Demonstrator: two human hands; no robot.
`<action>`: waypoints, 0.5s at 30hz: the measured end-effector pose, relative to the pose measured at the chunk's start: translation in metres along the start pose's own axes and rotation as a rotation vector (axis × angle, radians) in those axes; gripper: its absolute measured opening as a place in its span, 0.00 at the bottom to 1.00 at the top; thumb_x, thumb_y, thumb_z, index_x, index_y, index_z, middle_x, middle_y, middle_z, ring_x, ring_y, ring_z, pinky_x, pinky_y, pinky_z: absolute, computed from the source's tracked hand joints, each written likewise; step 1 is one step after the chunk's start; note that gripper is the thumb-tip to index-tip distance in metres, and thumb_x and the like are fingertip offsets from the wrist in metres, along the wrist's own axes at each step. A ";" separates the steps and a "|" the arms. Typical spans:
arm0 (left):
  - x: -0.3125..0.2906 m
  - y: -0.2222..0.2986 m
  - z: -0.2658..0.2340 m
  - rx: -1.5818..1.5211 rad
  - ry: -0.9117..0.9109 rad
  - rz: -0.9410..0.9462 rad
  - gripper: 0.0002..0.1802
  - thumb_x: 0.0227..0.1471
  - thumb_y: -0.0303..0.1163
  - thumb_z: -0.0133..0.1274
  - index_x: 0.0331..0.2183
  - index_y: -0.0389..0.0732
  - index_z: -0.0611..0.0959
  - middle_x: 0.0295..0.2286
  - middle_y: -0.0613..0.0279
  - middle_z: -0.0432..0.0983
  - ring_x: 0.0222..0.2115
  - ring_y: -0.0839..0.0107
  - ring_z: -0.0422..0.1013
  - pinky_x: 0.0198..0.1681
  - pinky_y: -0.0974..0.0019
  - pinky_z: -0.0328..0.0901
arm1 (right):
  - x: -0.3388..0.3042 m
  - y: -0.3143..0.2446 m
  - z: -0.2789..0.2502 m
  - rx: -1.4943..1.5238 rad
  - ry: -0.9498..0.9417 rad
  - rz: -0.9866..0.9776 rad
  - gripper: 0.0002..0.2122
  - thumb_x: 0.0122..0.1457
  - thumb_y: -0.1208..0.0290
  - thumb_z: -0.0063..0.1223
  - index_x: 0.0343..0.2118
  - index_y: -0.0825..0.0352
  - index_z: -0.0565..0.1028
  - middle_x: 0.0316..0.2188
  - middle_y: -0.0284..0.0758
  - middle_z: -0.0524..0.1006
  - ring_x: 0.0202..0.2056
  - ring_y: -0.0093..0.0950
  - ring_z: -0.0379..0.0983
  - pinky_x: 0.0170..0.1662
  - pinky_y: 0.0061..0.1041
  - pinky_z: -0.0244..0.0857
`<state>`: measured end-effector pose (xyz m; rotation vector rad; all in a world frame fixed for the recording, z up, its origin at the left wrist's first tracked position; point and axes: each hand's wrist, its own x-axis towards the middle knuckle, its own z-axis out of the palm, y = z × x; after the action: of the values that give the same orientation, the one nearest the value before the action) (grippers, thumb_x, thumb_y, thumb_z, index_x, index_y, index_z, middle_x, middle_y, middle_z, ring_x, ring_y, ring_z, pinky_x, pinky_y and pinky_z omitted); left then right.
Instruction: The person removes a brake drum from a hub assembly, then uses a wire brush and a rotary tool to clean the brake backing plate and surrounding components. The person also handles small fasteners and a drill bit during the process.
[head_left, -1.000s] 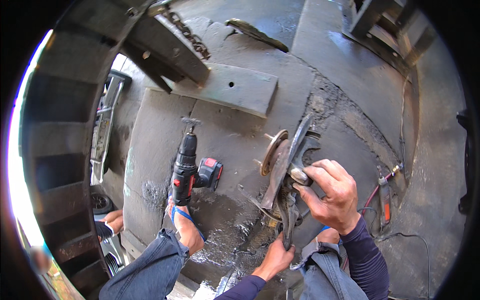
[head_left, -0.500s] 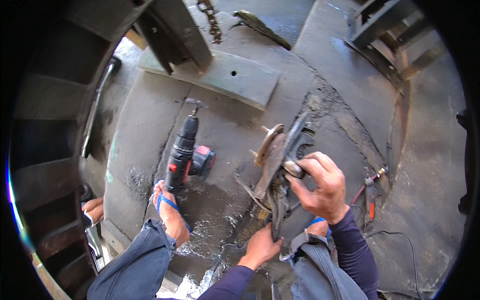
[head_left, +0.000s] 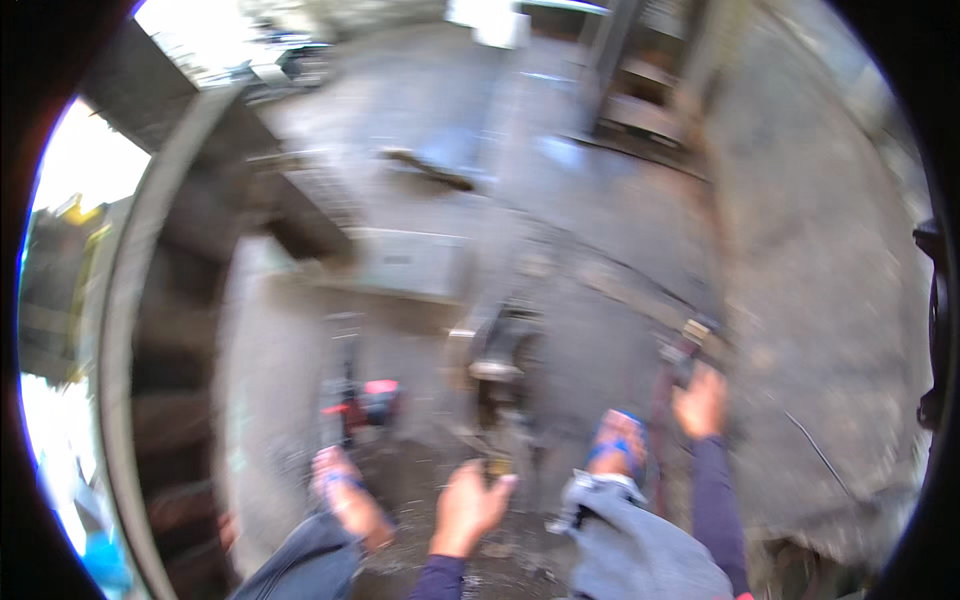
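Observation:
Motion blur smears this view. My left hand [head_left: 470, 508] is low in the middle, thumb apart from the other fingers, at the lower end of a dark metal assembly [head_left: 497, 370] with a flat plate and a round rusty disc. Whether it touches the assembly is unclear. My right hand [head_left: 700, 402] is out to the right, over a small hand tool [head_left: 690, 345] with a brass-coloured end and a dark red hose [head_left: 660, 430]. The hand covers the tool's handle, and its fingers are too smeared to show a grip.
A black and red cordless drill [head_left: 347, 400] stands by my left foot [head_left: 350, 495], which wears a blue sandal. Beyond it lies a pale plank [head_left: 410, 262] beside steel beams [head_left: 300, 215]. A thin dark cable [head_left: 818, 455] lies at the right. A metal frame [head_left: 640, 95] stands farther back.
My right hand has left the rounded metal piece on the assembly and moved right to the hosed tool. My left hand stays near the assembly's lower end. The view has tilted up.

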<state>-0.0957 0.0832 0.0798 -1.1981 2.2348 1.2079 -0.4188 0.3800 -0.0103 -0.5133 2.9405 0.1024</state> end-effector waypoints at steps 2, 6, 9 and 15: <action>-0.005 0.012 -0.013 0.027 0.028 -0.003 0.36 0.58 0.54 0.58 0.53 0.31 0.80 0.49 0.36 0.79 0.53 0.43 0.75 0.57 0.49 0.69 | 0.005 0.057 0.028 0.174 -0.172 0.003 0.38 0.61 0.55 0.62 0.68 0.73 0.63 0.66 0.55 0.66 0.68 0.49 0.60 0.71 0.45 0.54; -0.038 0.042 -0.078 -0.014 0.118 0.191 0.32 0.63 0.49 0.54 0.56 0.32 0.75 0.50 0.36 0.77 0.52 0.41 0.73 0.58 0.47 0.67 | -0.010 0.099 0.058 0.109 0.102 -0.100 0.43 0.43 0.54 0.75 0.61 0.72 0.70 0.55 0.54 0.75 0.58 0.51 0.69 0.63 0.49 0.62; -0.074 0.065 -0.169 -0.024 0.310 0.278 0.31 0.64 0.47 0.54 0.58 0.34 0.74 0.49 0.38 0.77 0.52 0.44 0.74 0.57 0.49 0.68 | -0.007 0.061 0.017 0.200 0.079 -0.075 0.33 0.46 0.54 0.72 0.54 0.65 0.75 0.51 0.47 0.77 0.55 0.48 0.73 0.59 0.46 0.67; -0.211 0.055 -0.277 0.106 0.786 0.275 0.28 0.63 0.44 0.55 0.53 0.30 0.79 0.52 0.39 0.76 0.53 0.45 0.73 0.59 0.51 0.66 | -0.029 -0.042 -0.186 0.589 -0.020 -0.290 0.36 0.55 0.59 0.72 0.65 0.67 0.70 0.60 0.49 0.75 0.62 0.47 0.70 0.67 0.41 0.61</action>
<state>0.0119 -0.0147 0.4012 -1.5445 3.0622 0.7454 -0.4033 0.3330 0.1762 -0.8084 2.6434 -0.7554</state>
